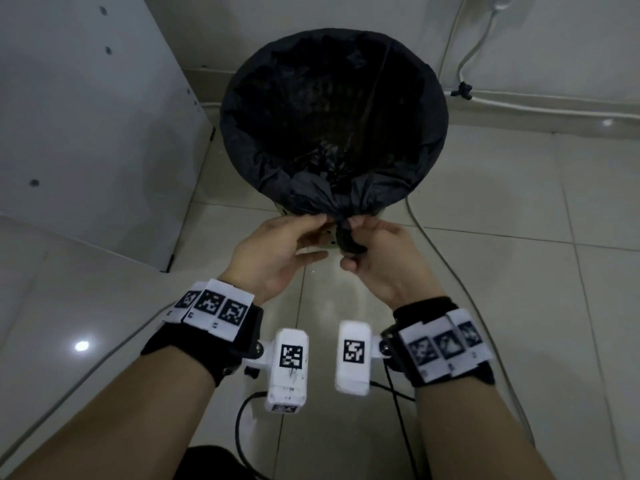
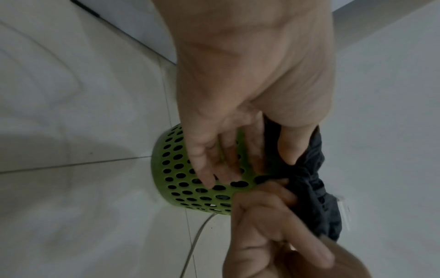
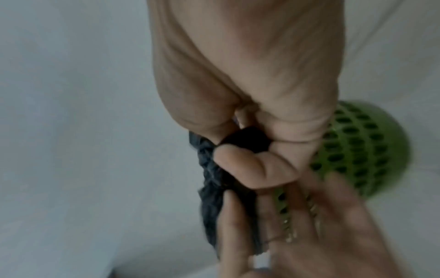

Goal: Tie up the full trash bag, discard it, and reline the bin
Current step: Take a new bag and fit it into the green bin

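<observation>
A black trash bag (image 1: 332,116) lines the round bin, its rim folded over the edge, and the inside is too dark to make out. The bin is green with round holes (image 2: 188,180) (image 3: 357,146) and stands on the tiled floor. At the near rim the bag's slack is gathered into a twisted tail (image 1: 346,206) (image 2: 311,180) (image 3: 212,190). My left hand (image 1: 308,233) (image 2: 262,150) pinches the gather between thumb and forefinger, its other fingers lying straight along the bin. My right hand (image 1: 360,244) (image 3: 243,152) is curled round the tail just below.
A white cabinet panel (image 1: 86,116) stands close on the left of the bin. Pale cables (image 1: 453,271) run over the floor tiles on the right, and another cable with a black tie (image 1: 463,90) runs along the back wall. A dark cable (image 1: 239,431) hangs below my wrists.
</observation>
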{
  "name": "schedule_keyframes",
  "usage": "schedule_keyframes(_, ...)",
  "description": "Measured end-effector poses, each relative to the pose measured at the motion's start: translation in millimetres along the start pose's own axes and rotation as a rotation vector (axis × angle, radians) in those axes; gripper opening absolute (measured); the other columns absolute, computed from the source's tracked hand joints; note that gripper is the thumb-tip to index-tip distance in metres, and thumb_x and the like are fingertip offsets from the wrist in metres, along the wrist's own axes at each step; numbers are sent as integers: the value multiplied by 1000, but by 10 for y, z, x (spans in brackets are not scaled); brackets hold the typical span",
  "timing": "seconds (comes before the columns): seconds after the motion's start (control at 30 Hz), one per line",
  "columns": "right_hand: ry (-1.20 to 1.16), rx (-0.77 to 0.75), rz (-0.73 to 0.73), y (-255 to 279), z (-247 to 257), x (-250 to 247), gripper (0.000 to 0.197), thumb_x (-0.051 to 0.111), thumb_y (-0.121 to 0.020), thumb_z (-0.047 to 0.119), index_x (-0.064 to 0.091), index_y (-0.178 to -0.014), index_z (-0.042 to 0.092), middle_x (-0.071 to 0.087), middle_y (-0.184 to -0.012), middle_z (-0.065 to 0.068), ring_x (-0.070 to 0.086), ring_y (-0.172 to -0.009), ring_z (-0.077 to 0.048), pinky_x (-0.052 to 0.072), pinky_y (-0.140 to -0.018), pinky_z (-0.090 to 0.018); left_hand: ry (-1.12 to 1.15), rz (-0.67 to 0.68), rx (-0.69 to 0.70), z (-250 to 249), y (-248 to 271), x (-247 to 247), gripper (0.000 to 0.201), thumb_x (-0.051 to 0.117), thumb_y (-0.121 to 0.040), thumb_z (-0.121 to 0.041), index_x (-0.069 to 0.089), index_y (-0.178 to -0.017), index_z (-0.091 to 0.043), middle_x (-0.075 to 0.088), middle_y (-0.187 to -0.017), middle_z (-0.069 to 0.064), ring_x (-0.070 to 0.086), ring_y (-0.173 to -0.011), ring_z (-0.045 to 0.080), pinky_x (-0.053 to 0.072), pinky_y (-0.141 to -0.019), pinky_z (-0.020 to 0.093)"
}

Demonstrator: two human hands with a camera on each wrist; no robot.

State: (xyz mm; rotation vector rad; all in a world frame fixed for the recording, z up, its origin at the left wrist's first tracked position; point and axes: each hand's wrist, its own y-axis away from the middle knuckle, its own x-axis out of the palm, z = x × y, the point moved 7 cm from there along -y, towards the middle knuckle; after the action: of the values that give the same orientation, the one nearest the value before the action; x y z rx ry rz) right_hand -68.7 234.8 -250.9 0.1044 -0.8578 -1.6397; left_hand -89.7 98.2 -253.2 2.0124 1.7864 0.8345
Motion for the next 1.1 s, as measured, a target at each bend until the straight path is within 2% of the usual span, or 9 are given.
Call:
schedule_keyframes(0.07, -340, 260, 98, 3, -171, 88, 26, 31, -98, -3, 55, -90, 5, 48, -72, -7, 40, -49, -13, 35, -36, -19, 34, 74, -53, 71, 10, 62, 37, 61, -95, -24, 65, -122, 2, 71, -111, 17, 67, -97, 26, 56, -93, 43)
schedule_keyframes(0.17, -393, 297, 54, -24, -251, 78, 23, 33, -97, -2, 52, -109, 3, 48, -78, -10, 41, -42, -10, 37, -34, -19, 38, 123, -34, 50, 1, 159, 26, 59, -96, -18, 69, -111, 1, 72, -104, 14, 69, -90, 23, 58, -76, 34)
schedule_keyframes(0.37, 500, -435, -329, 279, 151, -90, 15, 55, -93, 6, 67, -87, 12, 68, -75, -3, 64, -56, -16, 55, -50, -26, -14, -116, 99, -117, -56, 148, 25, 71, -84, 1, 70, -108, 6, 73, -104, 22, 69, -89, 30, 60, -79, 37)
schedule_keyframes(0.43, 765, -720, -308, 466, 227, 79, 13, 59, -90, 11, 71, -93, 16, 69, -79, 6, 63, -67, -7, 50, -62, -15, -31, -186, 141, -158, -44, 143, 18, 71, -83, 2, 73, -101, 5, 74, -98, 21, 72, -81, 25, 61, -71, 32)
schedule_keyframes(0.63, 954, -913, -295, 304, 311, 104, 7, 68, -83, 2, 73, -85, 6, 70, -76, -3, 59, -69, -11, 46, -62, -19, -73, -131, 61, -147, -59, 72, 26, 76, -80, -11, 73, -104, 0, 74, -88, 11, 68, -80, 20, 58, -83, 40)
schedule_keyframes(0.7, 870, -801, -244, 185, 310, 24, 12, 63, -87, 0, 72, -83, 6, 66, -70, 1, 56, -64, -10, 45, -60, -17, -51, -65, 43, -124, -53, 90, 27, 73, -84, -12, 72, -108, 0, 72, -94, 12, 65, -86, 22, 57, -86, 41)
schedule_keyframes(0.9, -278, 169, 186, -22, -133, 1, 11, 43, -95, 6, 49, -87, 11, 41, -65, -5, 37, -45, -13, 29, -32, -20, 9, 149, -43, 4, -58, 235, 35, 59, -95, -19, 64, -121, 5, 68, -87, 11, 68, -80, 23, 57, -77, 33)
schedule_keyframes(1.03, -330, 305, 141, -9, -217, 11, 18, 42, -96, 14, 48, -79, 10, 38, -60, -2, 33, -42, -10, 25, -31, -18, 28, 120, -16, 10, -78, 337, 30, 65, -91, -12, 67, -115, 7, 66, -88, 13, 64, -70, 19, 57, -67, 30)
schedule_keyframes(1.1, -108, 159, -38, 13, -137, -127, 19, 46, -100, 14, 50, -83, 8, 44, -60, -5, 36, -42, -13, 27, -34, -20, 22, 30, 24, -13, -123, 308, 25, 71, -86, -10, 70, -109, 0, 71, -97, 13, 66, -76, 19, 56, -74, 31)
